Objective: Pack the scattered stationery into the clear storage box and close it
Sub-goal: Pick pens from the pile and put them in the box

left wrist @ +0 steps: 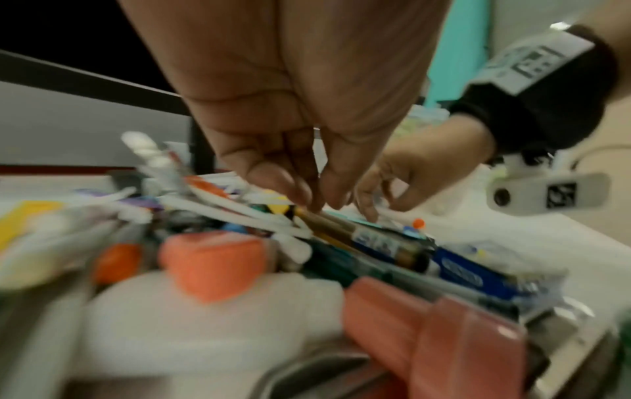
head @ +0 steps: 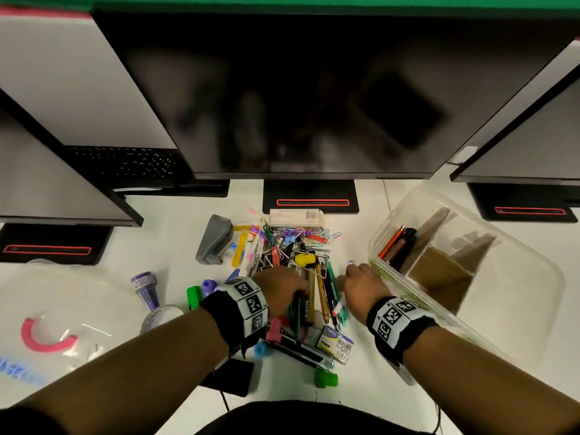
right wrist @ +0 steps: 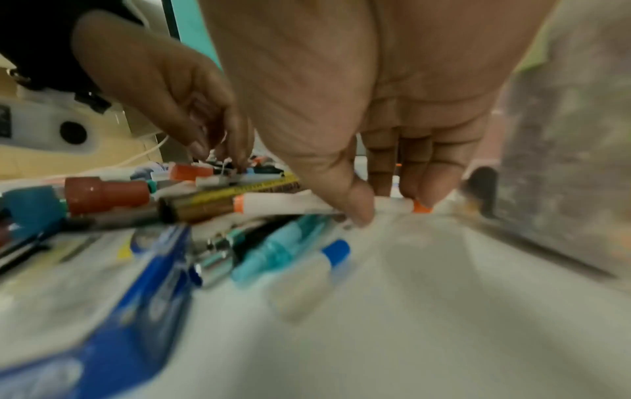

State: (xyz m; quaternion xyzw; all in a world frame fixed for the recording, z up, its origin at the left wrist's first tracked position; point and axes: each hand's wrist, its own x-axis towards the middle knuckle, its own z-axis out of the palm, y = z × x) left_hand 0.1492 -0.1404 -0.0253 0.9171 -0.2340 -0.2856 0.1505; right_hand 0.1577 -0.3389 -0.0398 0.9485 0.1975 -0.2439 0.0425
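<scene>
A heap of stationery (head: 298, 255) with pens, clips and markers lies on the white desk in front of me. The clear storage box (head: 502, 277) stands tilted to the right, with several pens (head: 397, 246) and cardboard dividers inside. My left hand (head: 292, 287) reaches down into the heap; its fingertips (left wrist: 307, 194) meet in a pinch on a brown pen (left wrist: 341, 229). Beside the box wall, my right hand (head: 351, 277) pinches a white pen with orange ends (right wrist: 273, 203) between thumb and fingers (right wrist: 430, 189), low over the desk.
The clear lid with a pink handle (head: 47, 337) lies at the left. A grey punch (head: 213, 240), a purple ink bottle (head: 146, 287), a staple box (head: 334, 342) and a green cap (head: 326, 378) lie around the heap. Dark monitors and their stands (head: 310, 196) line the back.
</scene>
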